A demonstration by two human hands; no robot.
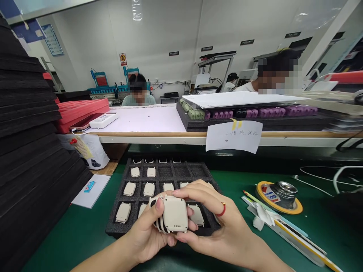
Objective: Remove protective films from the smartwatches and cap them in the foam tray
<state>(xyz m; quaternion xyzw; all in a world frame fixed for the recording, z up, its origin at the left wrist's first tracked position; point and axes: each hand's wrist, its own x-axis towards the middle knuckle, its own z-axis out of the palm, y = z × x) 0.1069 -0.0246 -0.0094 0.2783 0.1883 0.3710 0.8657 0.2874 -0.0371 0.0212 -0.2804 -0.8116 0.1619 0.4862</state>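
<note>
Both hands hold a small stack of cream-coloured watch cases (175, 213) above the front of a black foam tray (113, 223). My left hand (147, 230) wraps the stack's left side, its thumb on the edge of the cases. My right hand (224, 223), with a red ring on one finger, grips the front case at its top and bottom edges. That case shows its flat back with a row of small dots near the bottom. Several similar cases, such as one at the left (123, 212), lie in the tray's compartments; some back compartments hold none.
Black foam sheets (25, 151) are piled high at the left. A shelf (170, 139) crosses behind the tray. At the right lie a yellow-rimmed round object (295, 207) and long strips (297, 241). Two people (137, 94) (272, 75) sit beyond.
</note>
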